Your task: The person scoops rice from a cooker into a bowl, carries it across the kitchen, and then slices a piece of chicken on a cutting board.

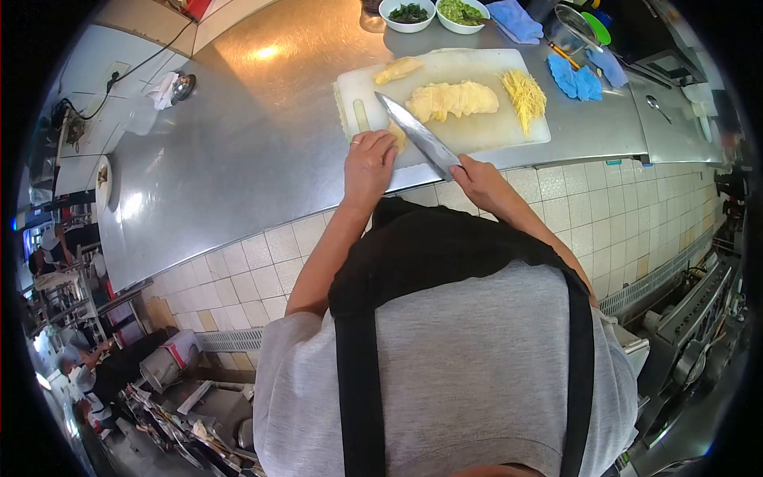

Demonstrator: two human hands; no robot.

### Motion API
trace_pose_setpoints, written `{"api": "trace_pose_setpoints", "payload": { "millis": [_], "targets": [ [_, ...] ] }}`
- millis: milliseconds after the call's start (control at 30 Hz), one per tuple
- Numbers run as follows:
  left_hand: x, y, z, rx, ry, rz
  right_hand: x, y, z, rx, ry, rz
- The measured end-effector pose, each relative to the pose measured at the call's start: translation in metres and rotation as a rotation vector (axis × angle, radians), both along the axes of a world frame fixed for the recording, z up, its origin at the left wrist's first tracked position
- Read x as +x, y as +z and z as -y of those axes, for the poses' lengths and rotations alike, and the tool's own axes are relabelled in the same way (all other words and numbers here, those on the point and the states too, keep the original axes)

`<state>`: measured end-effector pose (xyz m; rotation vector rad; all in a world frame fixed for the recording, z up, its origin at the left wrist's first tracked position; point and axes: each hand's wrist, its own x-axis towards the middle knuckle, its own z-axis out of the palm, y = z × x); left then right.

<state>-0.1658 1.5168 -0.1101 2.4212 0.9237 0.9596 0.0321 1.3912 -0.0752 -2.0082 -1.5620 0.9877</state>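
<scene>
My right hand (479, 180) is closed round the handle of a large knife (421, 137), whose blade slants up and left over the white cutting board (477, 143). Near the board's lower left, my left hand (371, 161) presses with bent fingers on a pale yellow piece (397, 137), left of the blade. Sliced yellow pieces (453, 100) lie in a row at the board's middle. Thin yellow shreds (523, 97) are heaped at its right end. A whole peeled piece (398, 70) rests near the upper left edge.
Behind the board stand a bowl of dark greens (408, 14) and a bowl of chopped light greens (462, 14). Blue cloths (574, 78) and a metal pot (569, 30) are at the back right. A plate (103, 181) sits at the far left. People (79, 362) are at the lower left.
</scene>
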Motion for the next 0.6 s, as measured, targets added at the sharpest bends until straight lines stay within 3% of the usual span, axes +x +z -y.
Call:
{"api": "trace_pose_setpoints", "payload": {
  "millis": [600],
  "targets": [
    [0.003,-0.003,0.001,0.023,0.005,0.006,-0.006,-0.006,-0.019,-0.017,0.034,0.032]
  ]
}}
